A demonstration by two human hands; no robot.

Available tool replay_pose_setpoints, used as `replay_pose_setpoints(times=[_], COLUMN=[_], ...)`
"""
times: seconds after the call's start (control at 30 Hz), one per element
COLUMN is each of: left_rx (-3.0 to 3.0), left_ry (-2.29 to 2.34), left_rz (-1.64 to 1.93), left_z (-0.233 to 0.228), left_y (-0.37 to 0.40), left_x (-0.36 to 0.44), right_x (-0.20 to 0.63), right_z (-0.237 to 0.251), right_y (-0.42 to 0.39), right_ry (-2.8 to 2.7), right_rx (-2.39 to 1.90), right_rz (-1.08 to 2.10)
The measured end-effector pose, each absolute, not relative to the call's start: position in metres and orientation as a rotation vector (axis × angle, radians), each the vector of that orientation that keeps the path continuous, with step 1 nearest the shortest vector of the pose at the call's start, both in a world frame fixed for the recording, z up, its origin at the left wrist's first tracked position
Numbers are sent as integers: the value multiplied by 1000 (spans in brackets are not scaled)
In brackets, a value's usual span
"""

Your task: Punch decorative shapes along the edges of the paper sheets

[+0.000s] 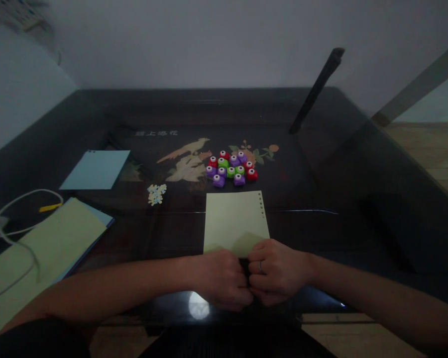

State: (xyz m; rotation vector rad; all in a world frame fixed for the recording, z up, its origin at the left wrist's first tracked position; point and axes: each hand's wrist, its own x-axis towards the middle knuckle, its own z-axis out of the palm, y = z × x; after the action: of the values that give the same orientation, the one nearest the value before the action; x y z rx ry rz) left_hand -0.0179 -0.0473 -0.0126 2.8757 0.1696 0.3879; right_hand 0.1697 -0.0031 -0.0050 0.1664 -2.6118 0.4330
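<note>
head view is showing the near edge of the pale green paper sheet (235, 221) hiding under the left hand (220, 278) and the right hand (278, 271) — both are curling closed, knuckles touching, pinching a folded-up flap. the sheet is lying flat on the dark glass-topped table (339, 199), its long axis running away from the person. just beyond it a cluster of small red, green and purple craft punches (231, 169) is sitting; scattered paper cut-outs (157, 194) are lying further left.
</note>
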Motion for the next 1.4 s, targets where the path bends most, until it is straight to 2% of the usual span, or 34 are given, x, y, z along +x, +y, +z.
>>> replay_pose_setpoints(times=[0.53, 1.4], left_rx=[2888, 2893], left_ry=[177, 234], left_rz=[190, 275], left_z=[-11, -9], left_y=[-48, -50], left_x=[-16, -15], right_x=[169, 175], right_z=[-11, -10], right_y=[-5, -4], right_ry=[-2724, -2721], right_rx=[132, 115], right_rz=[425, 501])
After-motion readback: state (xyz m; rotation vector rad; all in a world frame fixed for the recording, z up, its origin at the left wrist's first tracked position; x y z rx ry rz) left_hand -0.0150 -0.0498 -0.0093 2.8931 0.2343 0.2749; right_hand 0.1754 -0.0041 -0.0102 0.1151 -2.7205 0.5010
